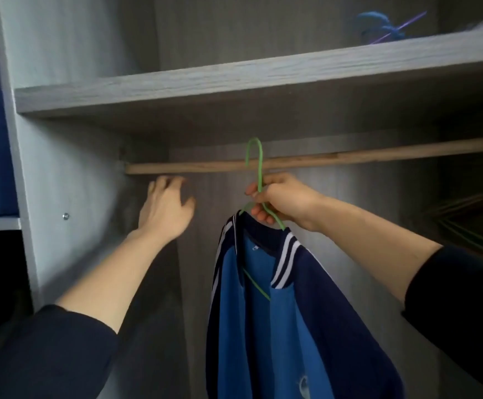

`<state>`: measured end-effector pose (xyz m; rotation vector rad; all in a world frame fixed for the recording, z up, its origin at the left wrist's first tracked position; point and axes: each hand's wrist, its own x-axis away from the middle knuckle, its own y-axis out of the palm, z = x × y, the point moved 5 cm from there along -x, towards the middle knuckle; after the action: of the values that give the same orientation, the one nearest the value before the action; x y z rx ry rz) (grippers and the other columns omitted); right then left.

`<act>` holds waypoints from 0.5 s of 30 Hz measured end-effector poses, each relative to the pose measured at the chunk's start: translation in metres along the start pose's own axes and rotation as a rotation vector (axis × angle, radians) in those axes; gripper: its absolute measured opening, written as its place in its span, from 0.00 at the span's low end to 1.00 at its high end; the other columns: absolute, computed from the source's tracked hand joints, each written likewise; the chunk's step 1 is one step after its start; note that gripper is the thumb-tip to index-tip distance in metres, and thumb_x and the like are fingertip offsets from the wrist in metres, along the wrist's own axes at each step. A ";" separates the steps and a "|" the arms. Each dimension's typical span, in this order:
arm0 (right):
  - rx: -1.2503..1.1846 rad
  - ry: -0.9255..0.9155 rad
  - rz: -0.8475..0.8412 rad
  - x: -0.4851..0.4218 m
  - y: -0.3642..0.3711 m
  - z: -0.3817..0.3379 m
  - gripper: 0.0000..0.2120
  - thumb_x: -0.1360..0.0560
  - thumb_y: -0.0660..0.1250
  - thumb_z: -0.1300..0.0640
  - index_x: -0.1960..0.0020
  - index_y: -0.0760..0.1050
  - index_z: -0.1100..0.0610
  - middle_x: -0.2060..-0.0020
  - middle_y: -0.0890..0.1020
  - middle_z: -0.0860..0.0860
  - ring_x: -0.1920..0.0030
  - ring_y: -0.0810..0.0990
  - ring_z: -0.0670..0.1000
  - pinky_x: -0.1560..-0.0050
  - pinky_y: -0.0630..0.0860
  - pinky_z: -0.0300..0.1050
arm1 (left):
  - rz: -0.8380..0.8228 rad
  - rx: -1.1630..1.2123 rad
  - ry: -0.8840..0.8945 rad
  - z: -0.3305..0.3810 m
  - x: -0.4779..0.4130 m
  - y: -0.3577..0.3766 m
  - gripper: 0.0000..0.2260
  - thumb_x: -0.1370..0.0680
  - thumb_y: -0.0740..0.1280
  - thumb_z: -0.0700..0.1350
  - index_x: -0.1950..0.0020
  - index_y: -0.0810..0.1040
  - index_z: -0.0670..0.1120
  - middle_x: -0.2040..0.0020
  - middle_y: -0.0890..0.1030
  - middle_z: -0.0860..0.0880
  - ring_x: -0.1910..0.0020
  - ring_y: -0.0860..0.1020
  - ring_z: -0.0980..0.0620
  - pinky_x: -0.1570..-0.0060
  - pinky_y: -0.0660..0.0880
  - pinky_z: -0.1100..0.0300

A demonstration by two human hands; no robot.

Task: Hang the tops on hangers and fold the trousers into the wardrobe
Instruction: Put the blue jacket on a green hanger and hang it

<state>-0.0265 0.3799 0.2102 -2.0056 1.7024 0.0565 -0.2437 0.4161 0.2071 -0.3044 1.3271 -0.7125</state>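
Note:
A blue top (280, 321) with dark navy sleeves and white stripes hangs on a green wire hanger (259, 168). My right hand (280, 200) grips the hanger's neck just below the hook. The hook curves up in front of the wooden rail (349, 158) inside the wardrobe; whether it sits over the rail I cannot tell. To the left, my left hand (167, 208) reaches toward the rail's left end with fingers loosely spread, holding nothing.
A grey wood-grain shelf (234, 79) spans above the rail, with a blue bundle and a purple stick (381, 27) on top at the right. The wardrobe's side panel (56, 168) stands at the left. More wire hangers (470, 223) lie in the dark at the right.

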 end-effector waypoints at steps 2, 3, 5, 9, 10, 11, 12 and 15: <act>-0.016 -0.022 0.020 -0.028 0.014 -0.014 0.10 0.21 0.56 0.67 0.44 0.73 0.61 0.65 0.78 0.57 0.69 0.75 0.50 0.67 0.73 0.41 | 0.097 -0.016 -0.019 -0.019 -0.028 -0.012 0.20 0.22 0.62 0.48 0.31 0.69 0.44 0.32 0.68 0.39 0.31 0.63 0.38 0.37 0.67 0.44; -0.024 -0.021 0.026 -0.036 0.020 -0.018 0.10 0.21 0.56 0.67 0.44 0.73 0.60 0.64 0.78 0.56 0.69 0.75 0.50 0.66 0.74 0.40 | 0.124 -0.059 -0.025 -0.024 -0.035 -0.017 0.19 0.22 0.62 0.48 0.32 0.70 0.44 0.34 0.69 0.38 0.33 0.65 0.37 0.38 0.68 0.44; -0.031 -0.035 0.020 -0.058 0.037 -0.026 0.11 0.22 0.56 0.68 0.44 0.74 0.61 0.64 0.78 0.57 0.69 0.76 0.50 0.64 0.76 0.40 | 0.145 -0.199 -0.033 -0.038 -0.052 -0.021 0.18 0.22 0.61 0.47 0.34 0.71 0.42 0.38 0.72 0.37 0.37 0.69 0.36 0.39 0.68 0.46; -0.062 -0.052 0.036 -0.091 0.072 -0.023 0.10 0.21 0.57 0.67 0.42 0.73 0.63 0.66 0.78 0.56 0.70 0.77 0.49 0.64 0.78 0.40 | 0.146 -0.333 -0.009 -0.056 -0.065 -0.030 0.15 0.20 0.57 0.47 0.38 0.75 0.44 0.42 0.78 0.39 0.44 0.76 0.37 0.48 0.73 0.48; -0.075 -0.052 0.040 -0.098 0.080 -0.020 0.09 0.21 0.57 0.67 0.42 0.72 0.63 0.67 0.78 0.56 0.70 0.77 0.49 0.65 0.78 0.40 | 0.158 -0.354 0.024 -0.059 -0.067 -0.032 0.15 0.20 0.57 0.47 0.38 0.76 0.45 0.43 0.78 0.40 0.44 0.76 0.37 0.48 0.73 0.49; -0.084 -0.051 0.042 -0.104 0.089 -0.018 0.09 0.20 0.57 0.66 0.42 0.72 0.62 0.67 0.78 0.56 0.70 0.77 0.49 0.65 0.78 0.40 | 0.165 -0.369 0.057 -0.061 -0.067 -0.034 0.15 0.21 0.57 0.47 0.36 0.76 0.47 0.42 0.79 0.41 0.44 0.77 0.38 0.47 0.73 0.50; -0.088 -0.046 0.038 -0.109 0.096 -0.016 0.09 0.20 0.57 0.66 0.42 0.72 0.62 0.66 0.78 0.55 0.70 0.77 0.48 0.66 0.78 0.40 | 0.161 -0.359 0.075 -0.064 -0.069 -0.035 0.16 0.21 0.58 0.46 0.35 0.76 0.48 0.41 0.79 0.42 0.44 0.77 0.38 0.45 0.73 0.50; -0.104 -0.025 -0.014 -0.122 0.120 -0.010 0.11 0.20 0.57 0.67 0.40 0.72 0.62 0.65 0.77 0.56 0.68 0.78 0.49 0.64 0.78 0.41 | 0.069 -0.228 0.046 -0.070 -0.077 -0.042 0.18 0.21 0.58 0.44 0.33 0.75 0.52 0.38 0.78 0.42 0.41 0.76 0.37 0.44 0.73 0.50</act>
<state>-0.1681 0.4767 0.2200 -2.0823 1.7010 0.1680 -0.3287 0.4460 0.2737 -0.4253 1.4588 -0.5131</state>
